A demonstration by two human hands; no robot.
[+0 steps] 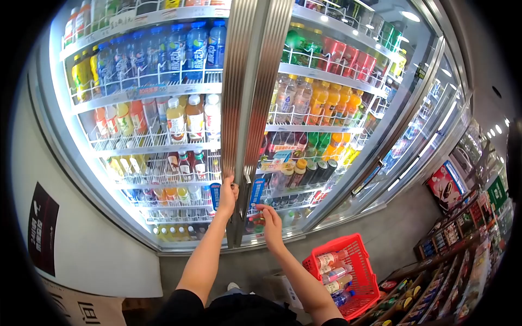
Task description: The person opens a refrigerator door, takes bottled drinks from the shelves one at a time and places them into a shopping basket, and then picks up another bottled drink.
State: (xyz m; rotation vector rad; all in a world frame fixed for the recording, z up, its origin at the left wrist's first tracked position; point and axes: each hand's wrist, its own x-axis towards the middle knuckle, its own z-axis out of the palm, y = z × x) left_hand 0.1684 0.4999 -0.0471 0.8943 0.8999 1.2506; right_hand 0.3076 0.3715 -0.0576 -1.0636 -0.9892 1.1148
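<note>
Two glass cooler doors with ribbed metal frames meet in front of me. My left hand [228, 196] is closed around the edge of the left door frame [234, 98], at about handle height; its fingertips are partly hidden. Close to the right door frame [267, 81], my right hand [270, 221] is raised with fingers loosely bent and apart, and nothing shows in it. Its fingertips are near a blue door label [257, 191]; whether they touch the door I cannot tell. Another blue label [215, 194] sits beside my left hand.
Behind the glass, wire shelves carry rows of drinks, including blue bottles [176, 48] and orange bottles [318, 100]. A red shopping basket [365, 266] with several bottles stands on the floor at my right. Stocked shelves [435, 282] line the right side.
</note>
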